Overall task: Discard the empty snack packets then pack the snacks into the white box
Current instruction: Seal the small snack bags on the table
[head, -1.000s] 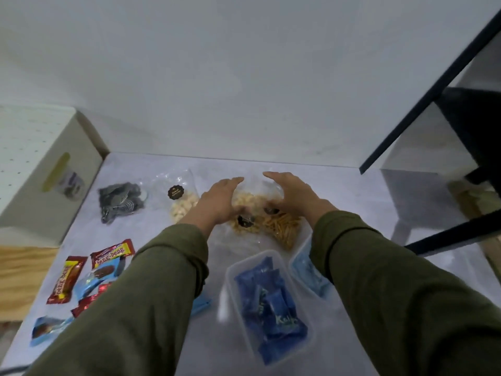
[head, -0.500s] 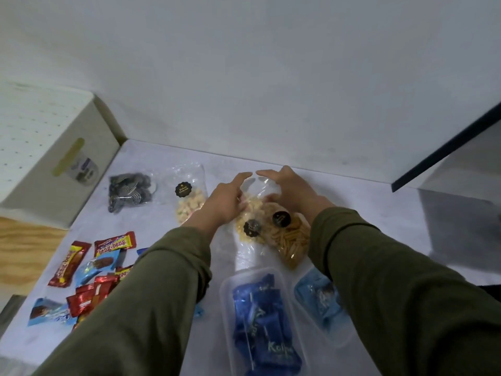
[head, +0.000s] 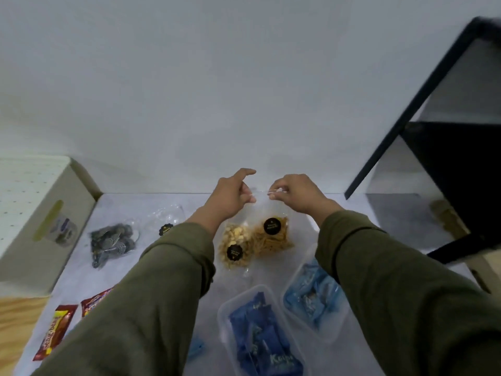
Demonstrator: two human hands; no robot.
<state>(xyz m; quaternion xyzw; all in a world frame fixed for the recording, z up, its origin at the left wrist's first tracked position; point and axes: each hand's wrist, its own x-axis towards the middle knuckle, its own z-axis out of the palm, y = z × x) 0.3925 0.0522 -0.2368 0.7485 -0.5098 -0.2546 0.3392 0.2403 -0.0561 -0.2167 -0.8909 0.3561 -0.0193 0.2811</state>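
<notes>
Two clear snack bags hang in front of me above the table: one of pale nuts point(head: 234, 241) and one of orange sticks point(head: 272, 237), each with a black round sticker. My left hand point(head: 230, 195) and my right hand point(head: 294, 192) pinch the bags' clear top edges and hold them up. The white box point(head: 32, 221) with a perforated lid stands at the far left. A clear bag of dark grey pieces point(head: 112, 244) and another clear bag with a black sticker point(head: 166, 226) lie on the table to the left.
Two clear tubs of blue wrapped sweets point(head: 260, 337) point(head: 311, 294) sit near me. Red chocolate-bar wrappers point(head: 54, 332) lie at the front left. A black-framed shelf point(head: 444, 158) rises on the right. The white wall is close behind the table point(head: 339, 204).
Both hands went from resting on the two snack bags on the table to pinching their top edges and lifting them. The camera view tilted up.
</notes>
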